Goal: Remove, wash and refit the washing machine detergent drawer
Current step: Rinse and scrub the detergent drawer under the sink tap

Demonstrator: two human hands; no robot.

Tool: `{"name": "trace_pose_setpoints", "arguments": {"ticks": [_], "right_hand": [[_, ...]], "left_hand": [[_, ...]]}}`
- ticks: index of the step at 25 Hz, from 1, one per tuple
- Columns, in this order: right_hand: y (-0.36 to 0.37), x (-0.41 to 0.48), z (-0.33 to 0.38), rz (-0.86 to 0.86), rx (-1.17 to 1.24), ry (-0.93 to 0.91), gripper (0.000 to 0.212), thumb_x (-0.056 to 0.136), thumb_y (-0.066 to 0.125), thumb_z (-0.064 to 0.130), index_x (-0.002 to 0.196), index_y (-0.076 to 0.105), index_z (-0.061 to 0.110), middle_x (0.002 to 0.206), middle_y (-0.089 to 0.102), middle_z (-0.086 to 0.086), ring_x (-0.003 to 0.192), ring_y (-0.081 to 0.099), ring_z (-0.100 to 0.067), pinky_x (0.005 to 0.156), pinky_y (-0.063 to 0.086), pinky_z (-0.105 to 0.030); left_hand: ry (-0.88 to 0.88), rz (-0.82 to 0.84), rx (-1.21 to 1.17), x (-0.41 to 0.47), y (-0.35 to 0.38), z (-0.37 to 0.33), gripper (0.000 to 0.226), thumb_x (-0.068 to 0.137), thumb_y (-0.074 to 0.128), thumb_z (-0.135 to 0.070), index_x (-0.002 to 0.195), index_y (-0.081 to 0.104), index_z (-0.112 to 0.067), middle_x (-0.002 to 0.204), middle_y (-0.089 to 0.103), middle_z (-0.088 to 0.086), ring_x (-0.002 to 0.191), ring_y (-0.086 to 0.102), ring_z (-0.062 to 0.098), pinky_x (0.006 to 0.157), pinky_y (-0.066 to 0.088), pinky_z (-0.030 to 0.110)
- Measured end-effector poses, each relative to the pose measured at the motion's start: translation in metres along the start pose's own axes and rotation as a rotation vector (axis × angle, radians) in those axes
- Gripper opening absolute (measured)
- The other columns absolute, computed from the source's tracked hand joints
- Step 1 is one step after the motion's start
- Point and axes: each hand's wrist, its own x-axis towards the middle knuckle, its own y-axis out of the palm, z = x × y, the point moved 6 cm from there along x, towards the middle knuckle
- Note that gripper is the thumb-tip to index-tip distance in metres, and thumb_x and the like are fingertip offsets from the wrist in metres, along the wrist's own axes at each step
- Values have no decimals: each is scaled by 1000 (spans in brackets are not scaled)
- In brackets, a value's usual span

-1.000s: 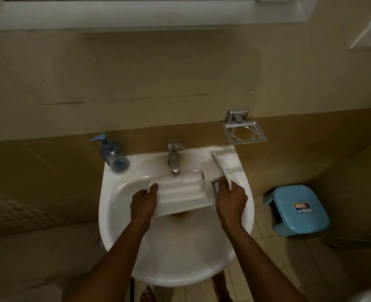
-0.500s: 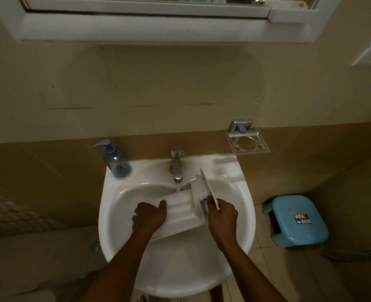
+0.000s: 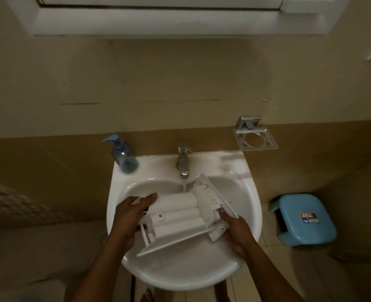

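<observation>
Both hands (image 3: 128, 216) (image 3: 237, 232) are gripping the drawer (image 3: 180, 216), fingers clamped on each end; I'm tilting its underside under the tap (image 3: 183, 160) to flush the channels.

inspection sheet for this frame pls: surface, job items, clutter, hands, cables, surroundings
Surface: white washbasin, wall-mounted.
Job's things: detergent drawer held over the bowl, underside up, front panel toward the right; thin water stream falls from the tap beside it.
Clutter: blue soap dispenser on the basin's back left corner.
Grippers: left hand grips the drawer's rear end; right hand grips its front panel end.
Cables: nothing seen.
Surroundings: empty chrome holder on the wall, blue plastic stool on the floor.
</observation>
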Motion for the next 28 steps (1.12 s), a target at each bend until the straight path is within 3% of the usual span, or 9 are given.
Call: {"name": "trace_pose_setpoints", "arguments": {"ticks": [4, 7, 13, 17, 19, 23, 28], "right_hand": [[-4, 7, -4, -57, -70, -52, 22, 87, 70, 15, 107, 71, 5, 96, 75, -16, 88, 72, -31, 77, 59, -41], [-4, 9, 2, -70, -178, -155, 21, 85, 71, 12, 106, 72, 9, 95, 75, -11, 87, 71, -28, 77, 59, -41], [25, 26, 25, 183, -399, -144, 13, 84, 72, 11, 92, 74, 21, 94, 75, -10, 81, 70, -24, 74, 56, -42], [61, 64, 46, 288, -595, -174, 11, 83, 73, 12, 82, 73, 23, 88, 74, -8, 80, 68, -24, 77, 57, -44], [75, 87, 56, 253, -700, -243, 6, 79, 78, 19, 76, 75, 23, 83, 75, -3, 82, 70, -23, 78, 58, -42], [86, 110, 93, 74, -866, -418, 21, 75, 82, 27, 80, 76, 8, 83, 74, -6, 80, 68, -20, 77, 53, -28], [88, 102, 106, 171, -983, -558, 22, 85, 71, 16, 105, 73, 6, 106, 73, -10, 99, 68, -24, 81, 44, -20]], "left_hand": [[95, -42, -14, -26, 5, -3, 35, 70, 85, -26, 95, 69, -7, 86, 73, 10, 85, 69, 29, 72, 58, 43], [98, -84, -49, -38, 2, 7, 37, 68, 87, -22, 95, 68, -6, 83, 72, 11, 83, 68, 30, 75, 58, 47], [121, -248, -242, -64, -18, 34, 48, 55, 89, -33, 91, 69, -9, 86, 75, 12, 81, 70, 29, 72, 59, 46], [173, -418, -306, -81, -6, 44, 43, 63, 89, -29, 93, 68, -6, 82, 75, 10, 79, 70, 28, 68, 60, 42], [192, -503, -325, -89, 6, 50, 44, 65, 88, -25, 99, 67, -7, 85, 75, 9, 79, 71, 25, 69, 60, 39], [157, -630, -404, -99, 40, 66, 40, 68, 87, -26, 99, 67, -12, 88, 75, 5, 81, 71, 19, 73, 59, 39], [104, -618, -553, -97, 68, 75, 44, 68, 87, -23, 103, 67, -5, 85, 73, 9, 78, 71, 20, 71, 58, 37]]}}
